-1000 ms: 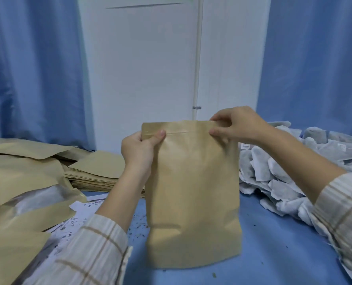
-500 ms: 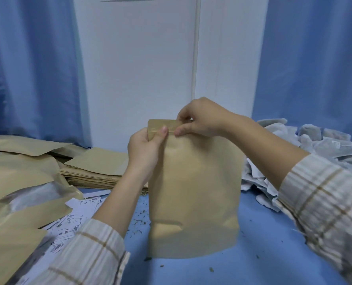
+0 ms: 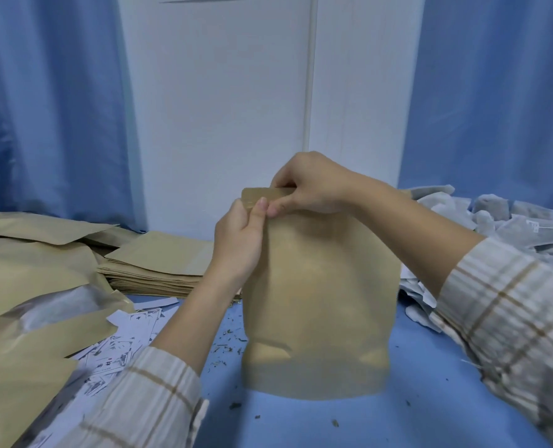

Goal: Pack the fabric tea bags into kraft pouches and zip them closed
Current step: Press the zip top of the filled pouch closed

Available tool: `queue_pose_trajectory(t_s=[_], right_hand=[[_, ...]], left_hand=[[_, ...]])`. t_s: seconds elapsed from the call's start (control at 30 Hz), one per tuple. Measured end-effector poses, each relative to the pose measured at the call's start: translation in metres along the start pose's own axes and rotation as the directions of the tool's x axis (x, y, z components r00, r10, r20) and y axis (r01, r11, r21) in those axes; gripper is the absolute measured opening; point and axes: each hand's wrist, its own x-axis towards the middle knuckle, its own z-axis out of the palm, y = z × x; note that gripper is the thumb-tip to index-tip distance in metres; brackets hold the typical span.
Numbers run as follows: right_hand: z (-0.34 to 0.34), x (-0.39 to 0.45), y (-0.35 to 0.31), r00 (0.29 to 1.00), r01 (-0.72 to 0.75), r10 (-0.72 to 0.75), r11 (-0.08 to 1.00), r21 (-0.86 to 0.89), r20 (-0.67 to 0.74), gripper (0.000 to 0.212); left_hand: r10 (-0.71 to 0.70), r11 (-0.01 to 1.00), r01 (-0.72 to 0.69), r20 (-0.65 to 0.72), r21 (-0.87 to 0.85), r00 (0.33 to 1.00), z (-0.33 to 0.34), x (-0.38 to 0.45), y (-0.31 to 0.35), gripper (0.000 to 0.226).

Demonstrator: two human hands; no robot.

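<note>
The pouch (image 3: 320,302) stands upright on the blue table (image 3: 430,399), bulging at the middle, its base on the surface directly below both hands. Its top strip is pinched at the left corner, where the two hands meet. The left hand (image 3: 238,244) grips the pouch's left edge just under the strip, thumb pressed flat on the front and fingers curled behind. The right hand (image 3: 310,185) reaches across from the right and pinches the strip between thumb and curled fingers, its thumb tip touching the left thumb. Both wrists end in plaid sleeves (image 3: 508,318).

Right of the right forearm, a heap of white tea bags (image 3: 511,221) lies on the table, well apart from the pouch top but close to its right side. Left of the left hand, a flat stack of pouches (image 3: 159,266) sits near the pouch, with more loose pouches (image 3: 33,263) spread farther left. Below the left forearm lie printed paper slips (image 3: 120,350), and dry tea crumbs (image 3: 226,344) are scattered on the table beside the pouch base. Behind the hands stand a white door (image 3: 220,108) and blue curtains (image 3: 49,108).
</note>
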Motion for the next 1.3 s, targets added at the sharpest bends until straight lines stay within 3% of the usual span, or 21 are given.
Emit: queue_pose_trajectory(t_s=[0.1, 0.23, 0.33, 0.53, 0.6, 0.7, 0.8, 0.97, 1.1, 1.2, 1.27, 1.3], right_hand=[[-0.002, 0.002, -0.003, 0.999, 0.029, -0.031, 0.997, -0.078, -0.027, 0.029], [0.005, -0.002, 0.003, 0.998, 0.056, -0.062, 0.971, -0.231, -0.021, 0.048], [0.005, -0.012, 0.017, 0.995, 0.032, -0.06, 0.942, -0.333, -0.076, 0.057], [0.017, -0.022, 0.036, 0.974, -0.015, -0.053, 0.956, -0.292, -0.222, 0.056], [0.018, -0.021, 0.037, 0.98, -0.02, -0.036, 0.961, -0.276, -0.195, 0.05], [0.021, -0.014, 0.031, 0.99, 0.033, -0.048, 0.993, -0.113, -0.134, 0.024], [0.018, -0.007, 0.026, 0.994, 0.003, -0.007, 0.999, -0.034, -0.109, 0.018], [0.014, -0.004, 0.027, 0.992, -0.012, 0.014, 1.0, 0.013, -0.127, 0.022], [-0.004, -0.014, 0.042, 0.989, -0.137, 0.139, 0.99, -0.027, 0.057, 0.043], [-0.007, -0.012, 0.043, 0.992, -0.128, 0.128, 0.991, -0.041, -0.001, 0.043], [-0.003, -0.01, 0.039, 0.993, -0.096, 0.093, 0.994, -0.045, -0.07, 0.045], [-0.001, -0.01, 0.038, 0.993, -0.084, 0.081, 0.996, -0.031, -0.086, 0.046]], left_hand=[[-0.003, 0.999, 0.004, 0.013, -0.042, 1.0, 0.004, -0.003, -0.001, 0.039], [0.076, 0.995, -0.073, -0.045, 0.062, 0.996, -0.001, -0.004, -0.007, 0.021], [0.081, 0.997, -0.079, -0.083, 0.024, 0.993, -0.014, 0.003, -0.011, 0.021], [0.081, 0.996, -0.081, -0.019, 0.022, 0.997, -0.018, 0.008, -0.011, 0.042], [0.072, 0.996, -0.071, -0.012, 0.046, 0.997, -0.015, 0.006, -0.013, 0.04], [0.023, 0.999, -0.022, -0.028, 0.047, 0.999, -0.011, 0.004, -0.017, 0.032], [-0.036, 0.999, 0.037, -0.029, 0.013, 0.999, -0.008, 0.004, -0.017, 0.034], [0.008, 1.0, -0.007, -0.059, 0.011, 0.998, -0.01, 0.002, -0.018, 0.032], [0.055, 0.998, -0.054, -0.082, 0.013, 0.995, -0.018, 0.004, -0.022, 0.037], [-0.009, 0.999, 0.007, -0.088, -0.032, 0.996, -0.018, 0.007, -0.02, 0.028], [-0.02, 0.995, 0.032, -0.133, 0.09, 0.991, -0.016, 0.009, -0.017, 0.022], [0.04, 0.981, -0.008, -0.162, 0.195, 0.986, -0.016, 0.009, -0.014, 0.025]])
